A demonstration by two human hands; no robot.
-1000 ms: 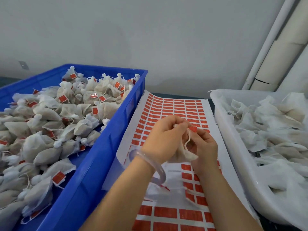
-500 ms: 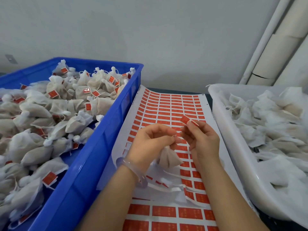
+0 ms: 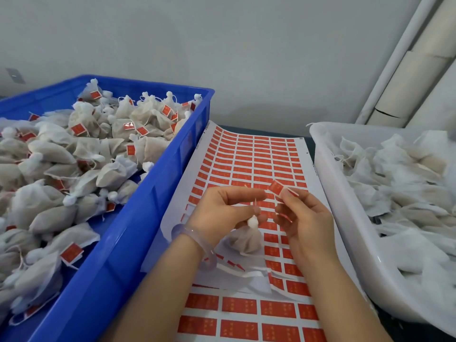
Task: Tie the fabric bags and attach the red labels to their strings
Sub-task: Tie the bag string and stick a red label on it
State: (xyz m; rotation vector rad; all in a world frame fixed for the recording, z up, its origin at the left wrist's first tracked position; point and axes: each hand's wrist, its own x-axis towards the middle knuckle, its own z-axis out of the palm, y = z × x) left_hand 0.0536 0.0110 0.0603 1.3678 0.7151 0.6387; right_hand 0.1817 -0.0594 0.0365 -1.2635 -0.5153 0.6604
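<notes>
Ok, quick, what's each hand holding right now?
Left hand: pinching the bag, which hangs below it.
Right hand: pinching a red label.

Centre frame, a left hand (image 3: 222,213) pinches a tied fabric bag (image 3: 246,240) and the right hand (image 3: 306,218) holds a red label (image 3: 276,187), over a label sheet (image 3: 254,154) between a blue crate (image 3: 138,230) at left and a white tub (image 3: 345,218) at right.

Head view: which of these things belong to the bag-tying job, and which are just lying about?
In the job: left hand, holding the fabric bag; right hand, pinching a red label; label sheet; blue crate of labelled bags; white tub of unlabelled bags.
Lying about: peeled backing strips; wall pipe.
</notes>
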